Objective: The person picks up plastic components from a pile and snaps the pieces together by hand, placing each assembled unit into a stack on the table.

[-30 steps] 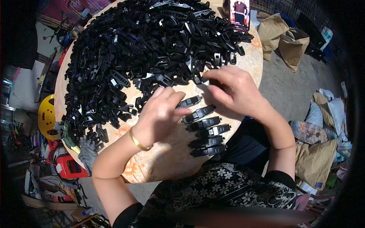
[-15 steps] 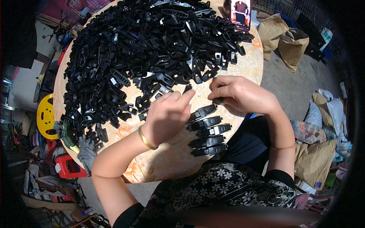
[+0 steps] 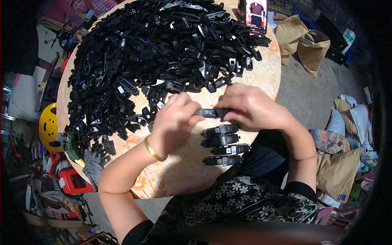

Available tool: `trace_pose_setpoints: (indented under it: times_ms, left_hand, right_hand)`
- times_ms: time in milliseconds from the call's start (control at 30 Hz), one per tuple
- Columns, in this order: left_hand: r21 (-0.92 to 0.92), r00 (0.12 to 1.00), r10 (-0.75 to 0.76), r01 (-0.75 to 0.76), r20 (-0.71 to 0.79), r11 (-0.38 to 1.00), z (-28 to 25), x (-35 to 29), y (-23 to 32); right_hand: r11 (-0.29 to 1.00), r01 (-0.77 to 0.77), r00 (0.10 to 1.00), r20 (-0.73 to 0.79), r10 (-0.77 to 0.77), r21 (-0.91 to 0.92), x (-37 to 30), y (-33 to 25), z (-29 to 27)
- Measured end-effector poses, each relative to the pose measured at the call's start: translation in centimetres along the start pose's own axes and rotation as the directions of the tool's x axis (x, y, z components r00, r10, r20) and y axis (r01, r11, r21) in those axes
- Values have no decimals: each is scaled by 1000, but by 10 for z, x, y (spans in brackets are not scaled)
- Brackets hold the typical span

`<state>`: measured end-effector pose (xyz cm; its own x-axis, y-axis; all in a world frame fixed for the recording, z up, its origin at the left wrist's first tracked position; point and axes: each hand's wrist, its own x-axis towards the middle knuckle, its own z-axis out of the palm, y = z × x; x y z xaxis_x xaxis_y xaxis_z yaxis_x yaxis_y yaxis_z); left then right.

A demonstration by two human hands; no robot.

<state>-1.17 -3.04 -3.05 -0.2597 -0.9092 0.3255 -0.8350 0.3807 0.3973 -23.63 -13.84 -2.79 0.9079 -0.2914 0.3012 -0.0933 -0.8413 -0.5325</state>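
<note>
Both hands hold a long black plastic part (image 3: 207, 113) level above the table, in front of my chest. My left hand (image 3: 173, 116) is closed on its left end, a gold bangle on that wrist. With fingers and thumb pinched, my right hand (image 3: 255, 108) grips the other end; its fingertips are slightly smeared, and a small dark piece there cannot be made out clearly. Just below lie several similar black parts in a row, one of them (image 3: 220, 141) near the middle. Beyond my hands spreads a large heap of small black plastic pieces (image 3: 151, 53).
The round table (image 3: 179, 179) has a pale flowered top. A phone (image 3: 256, 16) stands at its far right edge. Grey gloves (image 3: 94, 165) lie at the left edge. Brown sacks (image 3: 313, 49) and plastic bags stand on the floor to the right; a yellow reel (image 3: 50, 126) is at left.
My hands have come together, and a long black part now stretches between them. The row below has one part fewer, and its parts lie slightly differently.
</note>
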Motion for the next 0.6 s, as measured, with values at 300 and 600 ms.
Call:
trace_pose_setpoints:
  times_ms: [300, 600]
  left_hand:
    - [-118, 999, -38, 39, 14, 992, -2, -5, -4]
    - [-123, 1000, 11, -13, -19, 992, -1, -4, -4]
  right_hand:
    - [988, -90, 995, -63, 83, -127, 0, -7, 2]
    - [982, -115, 992, -65, 107, -149, -2, -15, 1]
